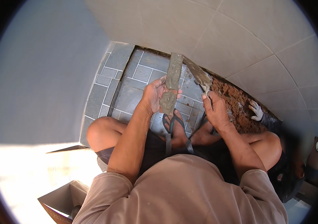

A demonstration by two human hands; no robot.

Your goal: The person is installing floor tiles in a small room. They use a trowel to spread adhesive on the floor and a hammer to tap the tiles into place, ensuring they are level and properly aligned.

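Observation:
My left hand [155, 95] grips a narrow tile strip [173, 72] spread with grey mortar, with a reddish patch showing near my fingers. My right hand [211, 104] is closed on the handle of a mortar-coated trowel [200, 74], whose blade reaches up beside the top of the strip. Both are held over my sandalled feet [175, 130] and grey floor tiles [129, 95] with white grout lines.
A tiled wall [248, 37] runs behind a bed of reddish soil [226, 97]. A co-worker's gloved hand [256, 110] reaches onto the soil at right. A plain wall [43, 82] stands left. An open box-like container [54, 198] sits at lower left.

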